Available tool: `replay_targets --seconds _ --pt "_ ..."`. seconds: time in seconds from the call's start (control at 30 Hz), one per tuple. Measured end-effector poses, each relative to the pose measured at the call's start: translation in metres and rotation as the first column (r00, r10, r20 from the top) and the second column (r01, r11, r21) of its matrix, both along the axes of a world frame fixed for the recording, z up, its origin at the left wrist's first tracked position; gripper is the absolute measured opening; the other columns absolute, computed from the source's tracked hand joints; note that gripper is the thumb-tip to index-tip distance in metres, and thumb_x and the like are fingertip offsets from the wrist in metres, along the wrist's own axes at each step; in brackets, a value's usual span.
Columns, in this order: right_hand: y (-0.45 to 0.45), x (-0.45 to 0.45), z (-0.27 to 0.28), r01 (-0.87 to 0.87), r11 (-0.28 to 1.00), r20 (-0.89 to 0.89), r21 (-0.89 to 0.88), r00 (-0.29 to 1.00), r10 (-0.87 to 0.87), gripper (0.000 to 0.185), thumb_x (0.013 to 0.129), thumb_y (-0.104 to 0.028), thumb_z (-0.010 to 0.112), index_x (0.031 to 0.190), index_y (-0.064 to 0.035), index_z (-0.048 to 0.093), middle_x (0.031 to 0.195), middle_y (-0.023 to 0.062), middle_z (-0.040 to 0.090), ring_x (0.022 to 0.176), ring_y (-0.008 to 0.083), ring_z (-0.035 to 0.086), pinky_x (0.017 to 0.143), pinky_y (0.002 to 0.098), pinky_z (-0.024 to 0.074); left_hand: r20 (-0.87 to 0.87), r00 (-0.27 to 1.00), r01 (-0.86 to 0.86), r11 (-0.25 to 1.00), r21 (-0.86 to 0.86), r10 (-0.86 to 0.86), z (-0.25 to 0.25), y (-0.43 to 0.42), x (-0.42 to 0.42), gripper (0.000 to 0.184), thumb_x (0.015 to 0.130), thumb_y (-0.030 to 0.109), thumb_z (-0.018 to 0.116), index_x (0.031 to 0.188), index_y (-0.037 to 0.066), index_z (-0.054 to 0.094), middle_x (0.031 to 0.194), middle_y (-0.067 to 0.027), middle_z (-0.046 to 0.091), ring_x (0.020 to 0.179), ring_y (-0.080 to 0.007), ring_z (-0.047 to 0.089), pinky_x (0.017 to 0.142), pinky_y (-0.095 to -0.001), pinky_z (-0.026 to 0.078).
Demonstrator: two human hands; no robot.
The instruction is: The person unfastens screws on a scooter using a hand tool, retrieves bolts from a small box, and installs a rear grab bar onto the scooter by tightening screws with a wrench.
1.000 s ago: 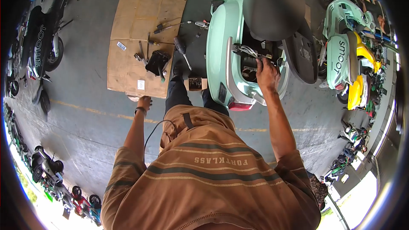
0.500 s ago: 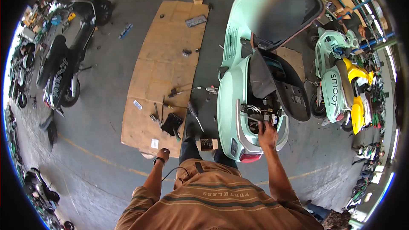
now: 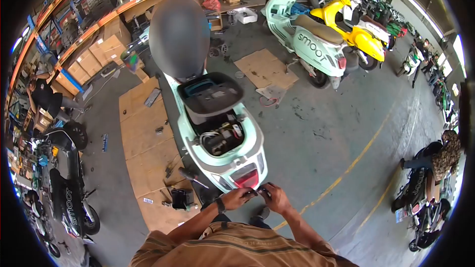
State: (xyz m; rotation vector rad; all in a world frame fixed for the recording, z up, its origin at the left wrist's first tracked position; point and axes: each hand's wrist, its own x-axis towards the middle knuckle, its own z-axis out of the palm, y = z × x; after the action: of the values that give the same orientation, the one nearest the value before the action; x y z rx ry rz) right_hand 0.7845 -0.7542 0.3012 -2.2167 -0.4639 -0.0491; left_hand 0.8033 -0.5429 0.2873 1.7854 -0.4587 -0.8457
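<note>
A mint-green scooter [image 3: 192,143] stands in front of me with its rear toward me. Its engine bay [image 3: 222,141] is uncovered, showing hoses and metal parts. Above the bay a black storage bin [image 3: 213,96] is tipped up. My left hand [image 3: 238,198] and my right hand [image 3: 275,198] are close together, just behind the red tail light [image 3: 246,177]. Both have their fingers pinched around something small and dark, too small and hidden to name. I cannot tell whether it is attached to the scooter.
Left of the scooter lies a cardboard sheet [image 3: 146,143] with a black box [image 3: 182,199] and a screwdriver [image 3: 193,177]. A black scooter [image 3: 68,180] stands further left. Mint [image 3: 316,42] and yellow [image 3: 363,39] scooters stand back right. Other people [image 3: 47,94] are nearby.
My view has swung toward the right. My right hand has left the engine bay for the scooter's tail. My left hand has come from above the cardboard to meet it.
</note>
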Motion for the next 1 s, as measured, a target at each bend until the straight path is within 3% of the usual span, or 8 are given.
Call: replay_targets --seconds 0.13,0.2,0.37,0.5,0.7,0.83,0.97,1.0 --pt "-0.150 -0.086 0.024 0.423 0.905 -0.367 -0.053 0.834 -0.411 0.016 0.091 -0.015 0.059 0.102 -0.0041 0.061 0.085 0.0144 0.065 0.073 0.0243 0.064 0.066 0.0334 0.0503 0.163 0.972 0.191 0.976 -0.106 -0.172 -0.019 -0.172 -0.026 0.024 0.094 0.027 0.053 0.101 0.004 0.058 0.081 -0.0178 0.061 0.075 -0.0370 0.059 0.066 -0.0430 0.044" --pt "-0.206 -0.124 0.006 0.657 0.748 -0.420 0.090 0.706 -0.570 0.018 0.094 -0.019 0.057 0.101 -0.0035 0.061 0.078 0.0093 0.064 0.068 0.0164 0.061 0.064 0.0298 0.0490 0.168 0.936 0.321 0.946 -0.051 -0.309 -0.004 -0.221 -0.029 0.025 0.094 0.028 0.053 0.101 0.004 0.058 0.080 -0.0179 0.061 0.076 -0.0367 0.059 0.066 -0.0439 0.044" --pt "-0.302 -0.166 -0.027 0.879 0.467 -0.307 -0.091 0.421 -0.853 0.020 0.095 -0.020 0.053 0.096 -0.0019 0.061 0.072 0.0064 0.063 0.061 0.0126 0.057 0.059 0.0281 0.0466 0.129 0.865 0.472 0.873 0.122 -0.485 -0.027 -0.268 -0.006 0.030 0.093 0.031 0.053 0.105 0.005 0.059 0.086 -0.0189 0.063 0.082 -0.0374 0.061 0.071 -0.0455 0.045" --pt "-0.319 -0.132 -0.058 0.868 0.496 -0.418 -0.008 0.448 -0.791 0.023 0.093 -0.022 0.055 0.094 0.0003 0.062 0.075 0.0078 0.065 0.063 0.0147 0.059 0.060 0.0296 0.0482 0.168 0.928 0.293 0.929 0.225 -0.334 -0.042 -0.261 0.040 0.033 0.093 0.031 0.053 0.111 0.005 0.059 0.093 -0.0194 0.065 0.088 -0.0376 0.062 0.076 -0.0432 0.048" --pt "-0.288 0.001 -0.034 0.426 0.900 -0.537 -0.092 0.740 -0.405 0.022 0.089 -0.023 0.063 0.101 -0.0044 0.064 0.091 0.0156 0.069 0.081 0.0259 0.068 0.071 0.0338 0.0523 0.111 0.994 -0.056 0.954 0.293 0.024 -0.087 -0.243 0.108 0.027 0.090 0.027 0.056 0.090 0.000 0.058 0.071 -0.0137 0.066 0.073 -0.0287 0.066 0.066 -0.0391 0.050" --pt "-0.306 0.082 -0.082 0.297 0.950 -0.576 -0.096 0.762 -0.296 0.028 0.090 -0.028 0.061 0.103 -0.0034 0.064 0.091 0.0143 0.070 0.080 0.0254 0.068 0.071 0.0333 0.0524 0.055 0.993 -0.111 0.956 0.273 0.100 -0.119 -0.259 0.167 0.024 0.089 0.024 0.058 0.089 0.000 0.060 0.072 -0.0135 0.066 0.072 -0.0278 0.066 0.067 -0.0394 0.050" --pt "-0.381 0.118 -0.193 0.611 0.789 -0.846 -0.063 0.386 -0.367 0.031 0.091 -0.032 0.056 0.109 -0.0078 0.063 0.093 0.0138 0.069 0.079 0.0308 0.066 0.069 0.0369 0.0524 -0.006 0.989 -0.144 0.958 0.246 0.150 -0.148 -0.278 0.261 0.024 0.088 0.024 0.059 0.090 0.001 0.060 0.075 -0.0134 0.067 0.073 -0.0285 0.066 0.068 -0.0398 0.050" --pt "-0.405 0.130 -0.208 0.691 0.716 -0.876 -0.095 0.284 -0.390 0.031 0.091 -0.032 0.055 0.109 -0.0080 0.063 0.092 0.0137 0.069 0.079 0.0309 0.066 0.069 0.0372 0.0523 -0.110 0.972 -0.168 0.938 0.303 0.209 -0.100 -0.286 0.292 0.024 0.089 0.025 0.059 0.090 0.001 0.059 0.075 -0.0123 0.067 0.071 -0.0264 0.066 0.066 -0.0390 0.050"
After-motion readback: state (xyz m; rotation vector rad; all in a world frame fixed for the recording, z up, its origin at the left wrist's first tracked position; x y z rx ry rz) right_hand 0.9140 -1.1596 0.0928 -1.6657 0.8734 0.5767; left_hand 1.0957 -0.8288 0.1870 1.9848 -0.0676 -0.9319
